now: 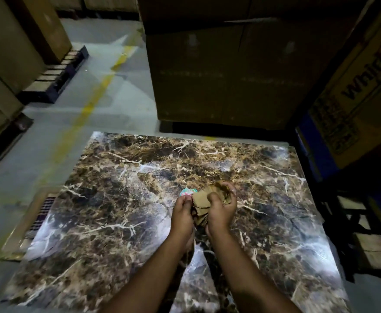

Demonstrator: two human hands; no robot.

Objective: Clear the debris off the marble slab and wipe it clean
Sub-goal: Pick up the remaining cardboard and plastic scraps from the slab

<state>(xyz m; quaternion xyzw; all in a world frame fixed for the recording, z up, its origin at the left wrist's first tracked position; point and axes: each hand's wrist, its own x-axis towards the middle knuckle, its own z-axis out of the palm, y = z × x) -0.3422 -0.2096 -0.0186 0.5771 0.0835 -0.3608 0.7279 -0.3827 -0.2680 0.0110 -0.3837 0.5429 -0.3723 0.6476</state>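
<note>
**Cardboard scraps gathered over the slab**

Brown marble slab (122,199), veined white and tan, glossy, lying flat on the grey floor (49,141); pale glare along its left and right edges. Above its middle, both hands close together. Right hand (222,210) curled round a wad of torn cardboard (204,198), thumb pressed into the front piece, fingers wrapped over the far edge. Scraps tan, ragged-edged, layered, some hanging below the palm. Left hand (182,211) just beside, fingers bent against the wad's left edge, pinching it. Small round teal-and-pink piece (186,192) showing just past the left fingertips; held or lying on the slab, cannot tell. Around the slab: large boxes (219,75), a yellow floor line (88,109).
</note>
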